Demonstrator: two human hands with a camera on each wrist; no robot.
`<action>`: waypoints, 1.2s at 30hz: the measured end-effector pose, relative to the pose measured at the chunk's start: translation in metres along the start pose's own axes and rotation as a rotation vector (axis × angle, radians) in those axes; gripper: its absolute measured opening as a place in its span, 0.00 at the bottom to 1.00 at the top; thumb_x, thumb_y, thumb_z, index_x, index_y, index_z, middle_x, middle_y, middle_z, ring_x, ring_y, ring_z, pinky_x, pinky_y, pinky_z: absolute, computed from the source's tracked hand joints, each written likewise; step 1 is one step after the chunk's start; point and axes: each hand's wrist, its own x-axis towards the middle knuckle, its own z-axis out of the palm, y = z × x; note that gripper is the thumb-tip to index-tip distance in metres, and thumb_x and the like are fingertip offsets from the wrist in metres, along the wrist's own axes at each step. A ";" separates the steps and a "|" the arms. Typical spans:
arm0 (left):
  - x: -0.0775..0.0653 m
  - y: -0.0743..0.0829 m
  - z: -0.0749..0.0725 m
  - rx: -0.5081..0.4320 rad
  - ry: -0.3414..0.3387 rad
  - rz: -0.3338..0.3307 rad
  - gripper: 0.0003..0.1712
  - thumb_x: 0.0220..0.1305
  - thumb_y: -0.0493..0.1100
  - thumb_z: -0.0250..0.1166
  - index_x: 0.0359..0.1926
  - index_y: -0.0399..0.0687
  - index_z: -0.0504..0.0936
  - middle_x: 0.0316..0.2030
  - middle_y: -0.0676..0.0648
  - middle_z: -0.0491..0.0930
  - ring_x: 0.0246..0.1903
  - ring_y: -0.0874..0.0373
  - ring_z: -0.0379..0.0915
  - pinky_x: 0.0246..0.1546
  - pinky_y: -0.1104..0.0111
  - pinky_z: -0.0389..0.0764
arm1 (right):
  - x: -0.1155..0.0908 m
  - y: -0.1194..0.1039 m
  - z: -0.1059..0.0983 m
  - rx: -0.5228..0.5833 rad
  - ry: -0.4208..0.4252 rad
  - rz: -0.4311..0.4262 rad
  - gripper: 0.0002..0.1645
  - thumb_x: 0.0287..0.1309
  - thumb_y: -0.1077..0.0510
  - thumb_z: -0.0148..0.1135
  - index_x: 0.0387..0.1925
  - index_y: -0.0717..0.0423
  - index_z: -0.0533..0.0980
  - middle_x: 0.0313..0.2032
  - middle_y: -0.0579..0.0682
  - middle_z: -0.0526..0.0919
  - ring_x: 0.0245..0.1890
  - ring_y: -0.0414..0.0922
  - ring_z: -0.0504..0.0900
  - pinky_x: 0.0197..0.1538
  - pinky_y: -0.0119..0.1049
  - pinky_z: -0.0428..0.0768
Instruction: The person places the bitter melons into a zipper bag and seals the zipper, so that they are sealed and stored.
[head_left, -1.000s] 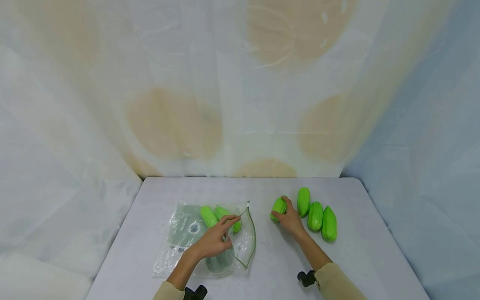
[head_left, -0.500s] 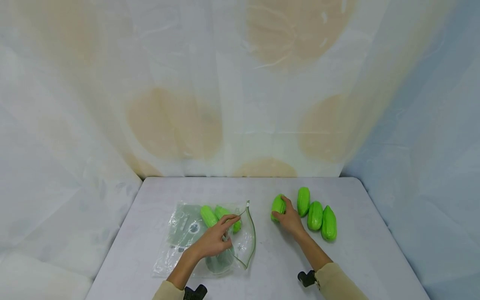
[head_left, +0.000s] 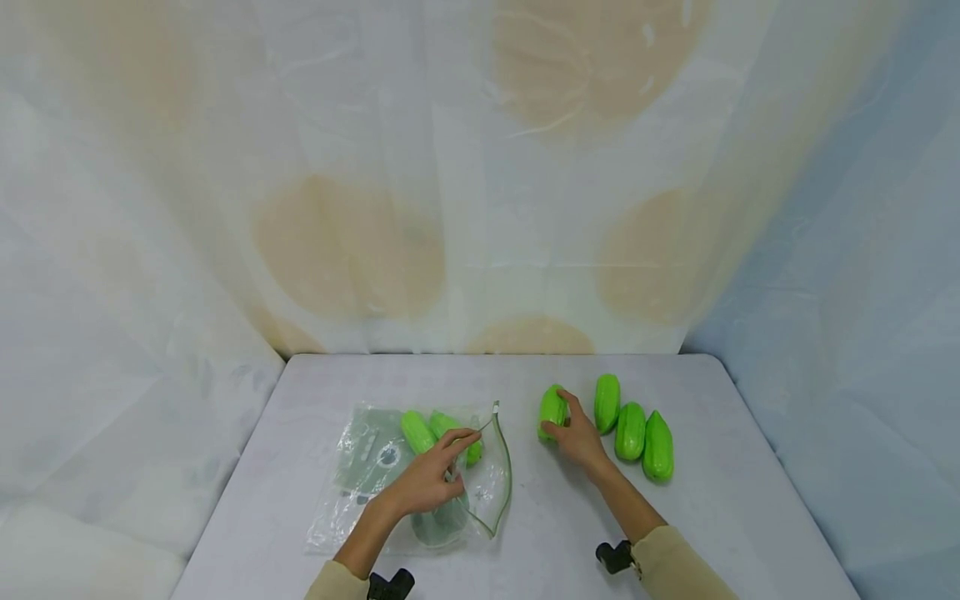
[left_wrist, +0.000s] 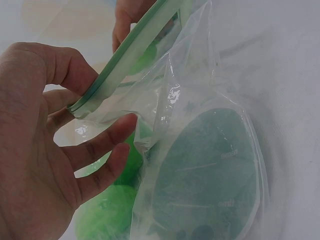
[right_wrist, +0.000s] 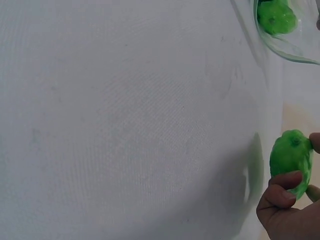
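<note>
My left hand [head_left: 431,482] holds a clear zip bag [head_left: 360,483] by its green-edged mouth, thumb and index finger at the rim [left_wrist: 117,62] in the left wrist view. The bag lies on the table with its mouth parted toward the right. Two bright green bitter melons [head_left: 417,432] lie inside, partly behind the hand. My right hand [head_left: 579,437] grips another bitter melon [head_left: 552,410] between thumb and fingers, to the right of the bag. In the right wrist view this bumpy melon [right_wrist: 287,157] appears at the right edge, apart from the bag.
Three more bitter melons, a back one [head_left: 607,403], a middle one [head_left: 631,432] and a right one [head_left: 658,447], lie close together right of my right hand. The white table [head_left: 735,533] ends at a patterned curtain [head_left: 480,208] behind. Hanging sheets flank both sides.
The bitter melon in my right hand has shifted slightly left and away from me, turning a little more upright in the view. The left hand and the bag have stayed put.
</note>
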 end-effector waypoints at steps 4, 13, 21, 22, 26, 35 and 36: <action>0.000 0.001 0.000 -0.004 -0.001 -0.005 0.46 0.57 0.37 0.59 0.77 0.60 0.60 0.73 0.58 0.58 0.31 0.66 0.72 0.26 0.73 0.72 | -0.001 -0.004 -0.001 0.043 -0.024 0.002 0.47 0.63 0.49 0.66 0.77 0.42 0.54 0.43 0.58 0.76 0.37 0.48 0.75 0.35 0.36 0.74; -0.001 0.003 -0.001 -0.004 0.004 -0.001 0.46 0.57 0.36 0.59 0.77 0.58 0.60 0.73 0.57 0.59 0.32 0.64 0.73 0.28 0.73 0.73 | -0.005 -0.011 -0.002 0.080 -0.076 -0.015 0.46 0.63 0.48 0.66 0.77 0.36 0.55 0.50 0.62 0.75 0.40 0.50 0.77 0.36 0.38 0.75; -0.001 0.003 -0.001 -0.008 0.006 0.003 0.46 0.57 0.36 0.60 0.77 0.58 0.60 0.73 0.57 0.59 0.32 0.63 0.73 0.28 0.73 0.73 | -0.011 -0.016 -0.009 0.071 -0.136 -0.087 0.44 0.63 0.46 0.67 0.75 0.30 0.57 0.55 0.60 0.74 0.48 0.52 0.77 0.40 0.41 0.75; -0.001 0.002 -0.001 -0.009 0.006 0.002 0.46 0.57 0.36 0.60 0.77 0.58 0.60 0.73 0.57 0.59 0.32 0.63 0.73 0.28 0.73 0.73 | -0.011 -0.016 -0.010 0.072 -0.143 -0.098 0.44 0.62 0.46 0.67 0.75 0.29 0.58 0.55 0.59 0.75 0.48 0.52 0.77 0.41 0.41 0.75; -0.001 0.003 -0.001 -0.005 0.005 -0.003 0.46 0.57 0.36 0.60 0.77 0.58 0.60 0.73 0.57 0.59 0.32 0.63 0.73 0.28 0.73 0.73 | -0.012 -0.018 -0.015 0.070 -0.183 -0.151 0.43 0.62 0.47 0.68 0.74 0.28 0.59 0.52 0.57 0.75 0.42 0.49 0.75 0.39 0.40 0.74; -0.001 0.003 -0.002 -0.007 0.001 0.017 0.45 0.57 0.35 0.60 0.77 0.56 0.61 0.73 0.54 0.59 0.30 0.63 0.72 0.26 0.73 0.72 | -0.015 -0.022 -0.022 0.051 -0.257 -0.243 0.44 0.60 0.46 0.70 0.74 0.25 0.60 0.55 0.56 0.75 0.34 0.47 0.74 0.37 0.40 0.75; -0.001 0.003 -0.002 -0.011 -0.002 0.021 0.45 0.57 0.35 0.60 0.77 0.56 0.61 0.73 0.53 0.59 0.30 0.63 0.72 0.26 0.73 0.72 | -0.015 -0.022 -0.022 0.045 -0.266 -0.247 0.44 0.60 0.46 0.70 0.74 0.25 0.60 0.55 0.55 0.75 0.34 0.47 0.75 0.37 0.40 0.75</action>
